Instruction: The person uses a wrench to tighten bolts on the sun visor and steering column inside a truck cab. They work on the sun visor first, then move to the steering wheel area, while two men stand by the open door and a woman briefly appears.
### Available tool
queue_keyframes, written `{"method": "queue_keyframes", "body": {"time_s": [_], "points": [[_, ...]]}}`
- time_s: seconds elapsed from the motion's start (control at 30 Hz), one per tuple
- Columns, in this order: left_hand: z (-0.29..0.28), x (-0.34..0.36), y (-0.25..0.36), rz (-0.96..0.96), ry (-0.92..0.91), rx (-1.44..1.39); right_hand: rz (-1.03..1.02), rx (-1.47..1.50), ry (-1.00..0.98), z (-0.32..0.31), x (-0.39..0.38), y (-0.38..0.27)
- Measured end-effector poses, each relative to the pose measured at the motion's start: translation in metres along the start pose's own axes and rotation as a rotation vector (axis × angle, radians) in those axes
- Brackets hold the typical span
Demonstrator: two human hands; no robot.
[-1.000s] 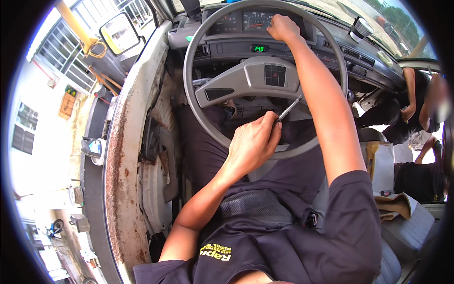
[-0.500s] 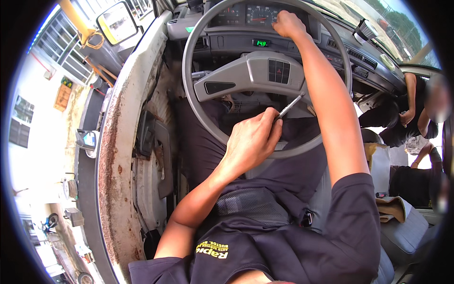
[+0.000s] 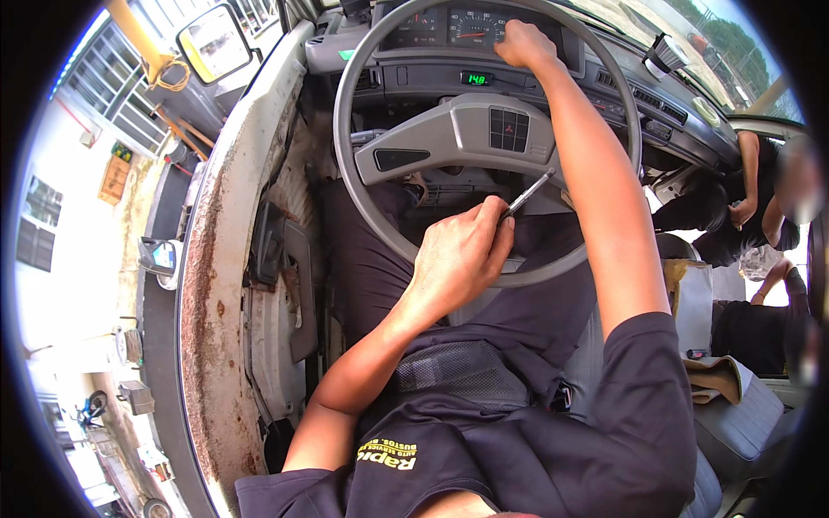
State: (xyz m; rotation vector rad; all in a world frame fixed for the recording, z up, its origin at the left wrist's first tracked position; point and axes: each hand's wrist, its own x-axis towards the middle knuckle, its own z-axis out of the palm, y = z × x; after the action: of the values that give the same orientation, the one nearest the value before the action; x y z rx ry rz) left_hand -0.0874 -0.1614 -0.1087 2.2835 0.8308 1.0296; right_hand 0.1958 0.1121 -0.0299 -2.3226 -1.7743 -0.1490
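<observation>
The slim tool (image 3: 529, 193) in your left hand (image 3: 462, 255) has a straight, silvery shaft and a dark section near your grip; it slants up to the right, far end free. Ahead, well apart, is the dark instrument cluster (image 3: 466, 31), its white-marked gauges showing, its right part covered by your right hand (image 3: 527, 45).

left arm (image 3: 371, 363): elbow bent, forearm slanting up and inward | left hand (image 3: 462, 255): back upward, fingers curled into a firm pinch | right arm (image 3: 596, 173): stretched far forward, nearly straight | right hand (image 3: 525, 45): knuckles bent, fingertips hidden | hands: 2, well apart
</observation>
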Motion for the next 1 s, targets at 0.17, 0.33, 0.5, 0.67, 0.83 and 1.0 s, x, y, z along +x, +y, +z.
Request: {"method": "queue_keyframes", "body": {"time_s": [0.17,0.33,0.5,0.67,0.83,1.0], "points": [[-0.003,0.004,0.009,-0.035,-0.120,-0.022,0.053,0.017,-0.029,-0.003,0.001,0.003],[-0.004,0.004,0.007,-0.017,-0.079,0.003,-0.014,-0.046,-0.052,-0.002,0.002,0.009],[0.000,0.002,0.003,-0.007,-0.046,0.035,-0.028,-0.094,-0.044,-0.001,0.001,-0.004],[0.002,0.003,0.004,0.008,-0.030,0.007,-0.013,-0.043,-0.047,0.000,0.005,0.005],[-0.003,0.003,0.006,-0.013,-0.068,0.027,-0.007,-0.033,-0.020,-0.002,-0.003,0.003],[0.003,-0.001,0.000,0.013,-0.059,0.078,-0.040,-0.115,-0.075,-0.008,-0.003,-0.009]]}}
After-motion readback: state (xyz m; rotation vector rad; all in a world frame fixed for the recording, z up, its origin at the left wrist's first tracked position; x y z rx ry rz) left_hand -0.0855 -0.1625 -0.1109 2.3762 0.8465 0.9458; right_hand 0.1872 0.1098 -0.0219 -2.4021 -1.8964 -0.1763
